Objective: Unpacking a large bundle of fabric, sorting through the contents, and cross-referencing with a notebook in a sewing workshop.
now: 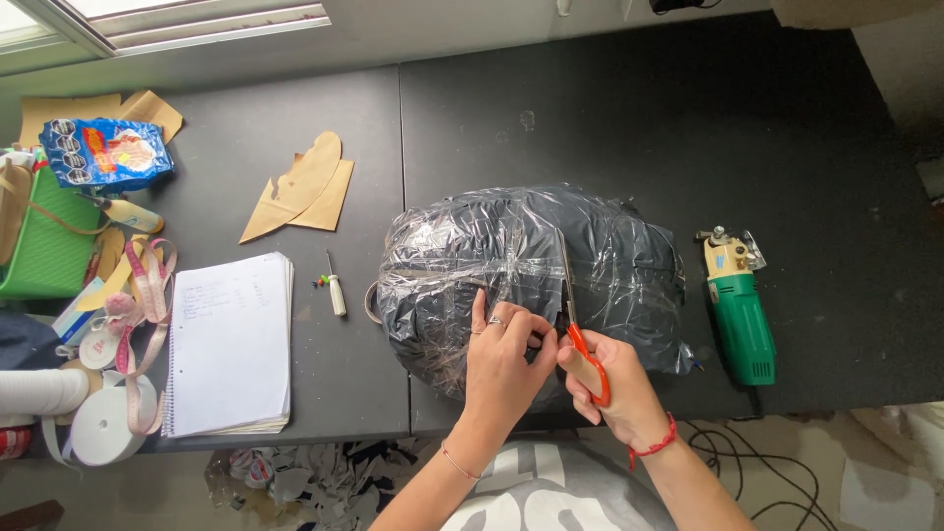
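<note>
Green basket (44,246) sits at the table's far left, with a pink measuring tape (147,295) and white tape rolls (108,425) beside it. Next comes a spiral notebook (231,344), then brown paper pieces (305,192). At centre lies a dark bundle (531,275) wrapped in clear tape. Left hand (506,359) pinches the wrapping. Right hand (610,388) grips red-handled scissors (580,324), blades laid across the bundle. A green power tool (739,313) lies just right.

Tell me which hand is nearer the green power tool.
Right. The right hand, holding red-handled scissors, lies just left of the green power tool; the left hand is farther left, on the plastic-wrapped bundle.
</note>
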